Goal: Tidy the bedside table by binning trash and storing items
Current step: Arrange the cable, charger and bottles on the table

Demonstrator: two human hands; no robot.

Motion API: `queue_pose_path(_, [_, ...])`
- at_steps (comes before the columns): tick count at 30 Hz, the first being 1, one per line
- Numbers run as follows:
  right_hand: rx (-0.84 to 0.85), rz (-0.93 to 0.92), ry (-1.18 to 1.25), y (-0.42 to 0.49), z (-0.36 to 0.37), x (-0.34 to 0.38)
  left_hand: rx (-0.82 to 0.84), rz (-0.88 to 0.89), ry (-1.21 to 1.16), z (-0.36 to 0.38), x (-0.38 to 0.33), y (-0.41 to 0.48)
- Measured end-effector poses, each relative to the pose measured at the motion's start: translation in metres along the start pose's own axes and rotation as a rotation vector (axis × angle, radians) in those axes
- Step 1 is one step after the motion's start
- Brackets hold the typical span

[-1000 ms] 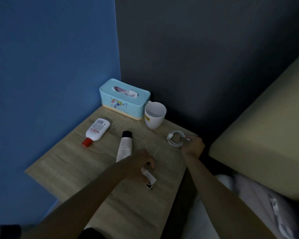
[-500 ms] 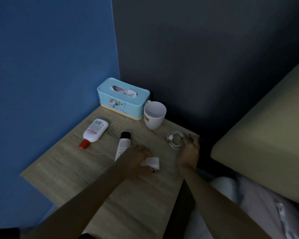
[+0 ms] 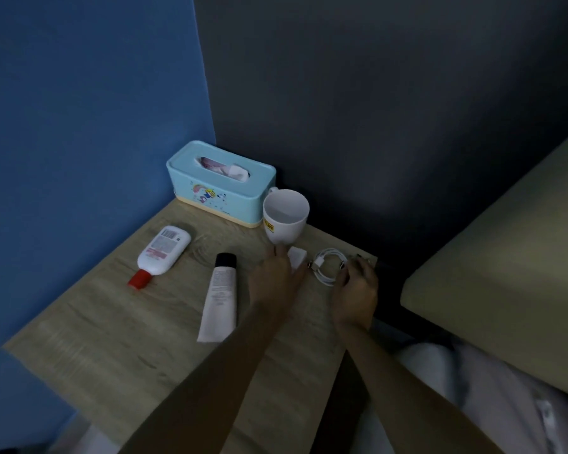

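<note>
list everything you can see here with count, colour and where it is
tissue box: 1, light blue, back corner of the table
mug: 1, white, upright, right of the tissue box
bottle: 1, white with red cap, lying on the left of the table
tube: 1, white with black cap, lying mid table
paper scrap: 1, white, just in front of the mug, at the left hand's fingertips
cable: 1, white, coiled, right edge of the table
table: 1, light wood, against the walls
walls: blue on the left, dark grey behind
bed: 1, beige, far right
left hand: on the paper scrap
right hand: at the cable
</note>
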State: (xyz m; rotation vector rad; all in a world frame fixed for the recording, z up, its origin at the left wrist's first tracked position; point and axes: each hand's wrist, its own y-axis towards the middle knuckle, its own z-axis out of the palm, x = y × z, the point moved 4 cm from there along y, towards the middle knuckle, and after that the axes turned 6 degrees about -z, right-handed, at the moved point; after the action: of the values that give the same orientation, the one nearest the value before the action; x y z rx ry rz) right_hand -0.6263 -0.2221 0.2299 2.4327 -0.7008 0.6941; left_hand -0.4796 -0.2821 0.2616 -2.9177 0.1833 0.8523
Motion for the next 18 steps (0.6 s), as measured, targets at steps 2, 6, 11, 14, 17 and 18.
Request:
queue_pose_path(2, [0.006, 0.013, 0.01, 0.0004, 0.0018, -0.0008, -0.009, -0.006, -0.035, 0.0027, -0.0009, 0.0017])
queue_pose_path(6, [0.021, 0.041, 0.012, 0.0008, 0.0022, -0.0002, -0.014, -0.001, -0.131, 0.0027, -0.0009, -0.0012])
queue_pose_path(11, [0.025, 0.051, 0.009, 0.0004, -0.0005, -0.0013, 0.007, 0.043, -0.141, -0.0017, 0.0027, -0.0068])
queue_pose_path(14, [0.021, 0.057, 0.034, -0.0007, -0.0025, 0.0008, 0.011, 0.043, -0.126, -0.0022, 0.0007, -0.0036])
queue_pose_path(17, [0.017, 0.056, 0.062, -0.0011, -0.0034, 0.0027, -0.006, 0.055, -0.07, 0.0005, -0.0033, 0.0011])
queue_pose_path(18, [0.018, 0.054, 0.066, -0.0011, -0.0036, 0.0029, 0.0, 0.063, -0.064, 0.002, -0.005, 0.0018])
